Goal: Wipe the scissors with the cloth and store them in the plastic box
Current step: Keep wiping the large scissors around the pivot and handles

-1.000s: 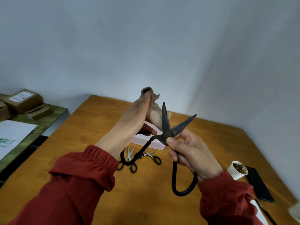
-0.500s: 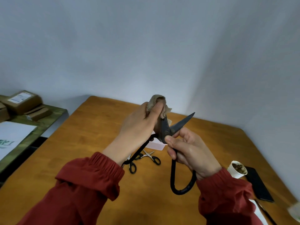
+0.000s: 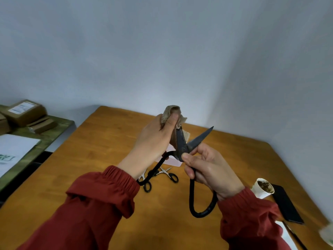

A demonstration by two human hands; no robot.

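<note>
Large black scissors (image 3: 182,147) stand opened in front of me above the wooden table (image 3: 93,150). My right hand (image 3: 210,168) grips one handle loop just below the pivot. My left hand (image 3: 155,139) pinches a beige cloth (image 3: 171,112) around the tip of the upright blade, thumb on top. The second blade points up to the right, bare. Two small scissors (image 3: 167,175) with black handles lie on the table below my hands. A pale flat piece (image 3: 173,160) shows behind the big scissors; I cannot tell if it is the plastic box.
A paper cup (image 3: 263,189) with brown residue stands at the right next to a black phone (image 3: 286,204). A green side table (image 3: 45,138) at the left carries cardboard boxes (image 3: 25,112) and a white sheet (image 3: 12,150). Grey walls close the corner behind.
My left hand brought the cloth from behind the scissors onto the upright blade and now covers its tip. My right hand kept its hold on the scissors.
</note>
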